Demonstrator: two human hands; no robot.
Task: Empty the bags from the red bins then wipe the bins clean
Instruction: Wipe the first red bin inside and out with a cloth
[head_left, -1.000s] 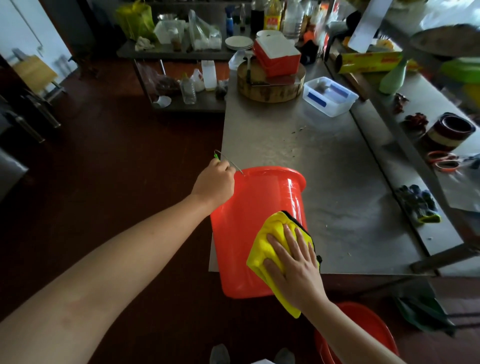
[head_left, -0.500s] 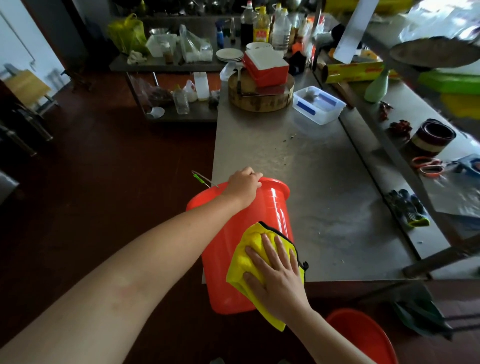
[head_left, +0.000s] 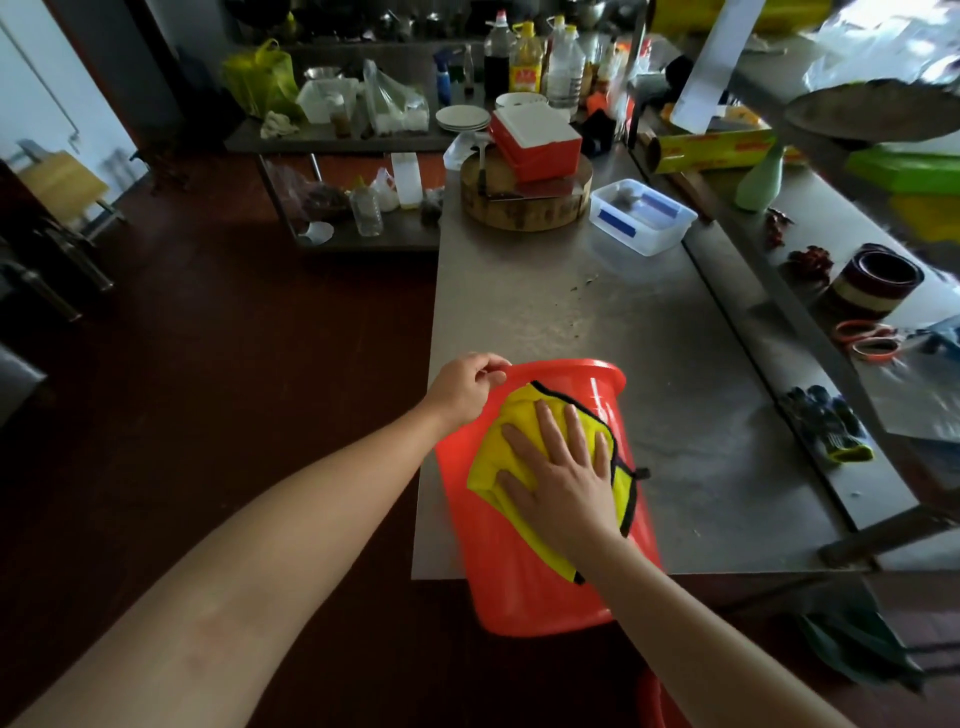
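A red plastic bin (head_left: 524, 582) lies tilted against the near left corner of the steel table (head_left: 571, 312), its mouth toward the table and its base hanging over the edge. My left hand (head_left: 465, 387) grips the bin's rim at the upper left. My right hand (head_left: 558, 470) lies flat with spread fingers on a yellow cloth (head_left: 501, 449) with black edging, pressing it against the bin's outer wall. A second red bin (head_left: 657, 704) shows only as a sliver on the floor under my right forearm.
A round wooden chopping block (head_left: 524, 205) with a red-and-white box (head_left: 535, 137) stands at the table's far end, beside a clear plastic container (head_left: 641, 215). Dark gloves (head_left: 826, 423), scissors (head_left: 867, 340) and a bowl (head_left: 875, 278) lie on the right shelf. Bottles crowd the back.
My right hand has slid the yellow cloth up the bin's wall toward the rim. My left hand shifted along the rim, and the bin turned slightly.
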